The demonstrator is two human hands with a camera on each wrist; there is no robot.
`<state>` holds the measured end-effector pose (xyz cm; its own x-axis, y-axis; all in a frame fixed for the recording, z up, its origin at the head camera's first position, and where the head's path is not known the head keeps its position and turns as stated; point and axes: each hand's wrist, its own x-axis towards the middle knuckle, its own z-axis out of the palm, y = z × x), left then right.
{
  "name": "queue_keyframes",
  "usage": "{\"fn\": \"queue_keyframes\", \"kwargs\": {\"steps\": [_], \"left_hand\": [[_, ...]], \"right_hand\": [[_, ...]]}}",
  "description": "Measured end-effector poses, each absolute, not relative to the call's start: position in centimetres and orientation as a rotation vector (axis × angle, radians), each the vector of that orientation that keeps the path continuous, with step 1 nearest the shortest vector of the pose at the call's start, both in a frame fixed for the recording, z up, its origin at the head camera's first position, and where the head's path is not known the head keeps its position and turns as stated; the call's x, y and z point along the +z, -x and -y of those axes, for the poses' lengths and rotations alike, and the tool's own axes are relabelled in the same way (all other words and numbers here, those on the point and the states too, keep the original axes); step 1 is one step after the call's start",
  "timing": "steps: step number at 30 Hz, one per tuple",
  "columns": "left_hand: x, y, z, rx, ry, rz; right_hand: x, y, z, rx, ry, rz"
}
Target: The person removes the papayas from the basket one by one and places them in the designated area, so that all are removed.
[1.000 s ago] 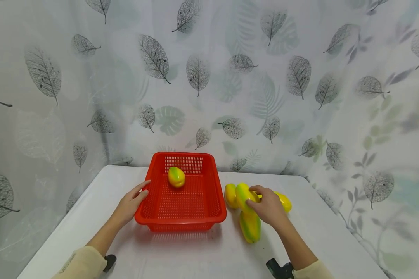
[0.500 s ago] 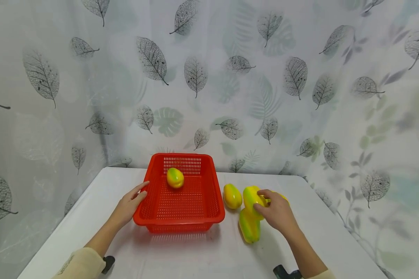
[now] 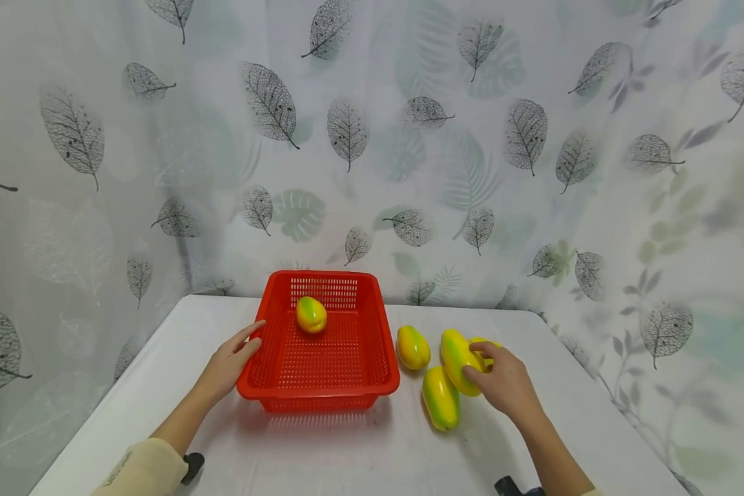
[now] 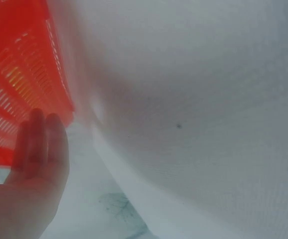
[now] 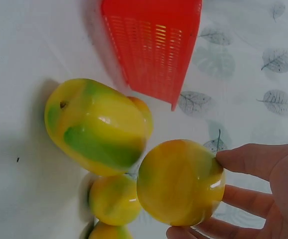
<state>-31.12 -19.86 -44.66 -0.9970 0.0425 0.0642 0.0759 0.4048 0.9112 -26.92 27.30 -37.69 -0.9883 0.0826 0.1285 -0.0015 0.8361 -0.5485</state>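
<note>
- The right hand (image 3: pixel 502 379) holds a shiny, long, yellow-and-green fruit (image 3: pixel 459 358), with the thumb on one side and the fingers on the other.
- That fruit is to the right of the big red basket with lots of little holes (image 3: pixel 319 362), outside it. (I can't tell if it is touching the counter.)
- The left hand (image 3: pixel 226 365) touches the left side of the basket, and its fingers are straight, not squeezing.
- The two hands are well apart, one on each side of the basket.
- One round-looking, yellow-and-green fruit (image 3: pixel 312 315) sits inside the basket, near the back.
- A small, smooth, orange-yellow fruit (image 3: pixel 412 348) lies just beside the basket's right side.
- A fat, yellow fruit with green patches (image 3: pixel 441 399) lies nearest the person, in front of the held one.
- Two more yellow-green fruits (image 5: pixel 115 200) peek out past the held one in the right wrist view.
- Everything is on a smooth white counter (image 3: pixel 347 461), with a white sheet covered in grey leaves (image 3: pixel 372 186) behind.
</note>
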Motion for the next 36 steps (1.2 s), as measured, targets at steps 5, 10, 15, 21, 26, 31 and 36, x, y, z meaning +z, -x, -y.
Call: {"fn": "queue_keyframes", "kwargs": {"steps": [5, 10, 15, 21, 26, 31, 36], "left_hand": [[-44.6, 31.1, 19.9, -1.694, 0.127, 2.605], [-44.6, 31.1, 19.9, -1.69, 0.14, 2.602], [-44.7, 31.1, 19.9, -1.69, 0.134, 2.604], [-44.6, 31.0, 19.8, -1.705, 0.131, 2.596], [-44.7, 31.0, 19.8, -1.709, 0.133, 2.601], [-44.6, 30.9, 19.8, -1.708, 0.128, 2.598], [-44.5, 30.8, 19.8, -1.702, 0.124, 2.597]], "right_hand": [[-37.9, 26.9, -27.6, 0.862, 0.083, 2.882], [-38.1, 26.6, -28.0, 0.852, 0.097, 2.886], [-38.5, 26.6, -28.4, 0.855, 0.106, 2.886], [-39.1, 26.8, -28.9, 0.86, 0.159, 2.92], [-39.7, 26.9, -29.1, 0.856, 0.16, 2.929], [-40.1, 26.8, -29.2, 0.85, 0.137, 2.918], [-40.4, 26.9, -29.0, 0.854, 0.161, 2.929]]}}
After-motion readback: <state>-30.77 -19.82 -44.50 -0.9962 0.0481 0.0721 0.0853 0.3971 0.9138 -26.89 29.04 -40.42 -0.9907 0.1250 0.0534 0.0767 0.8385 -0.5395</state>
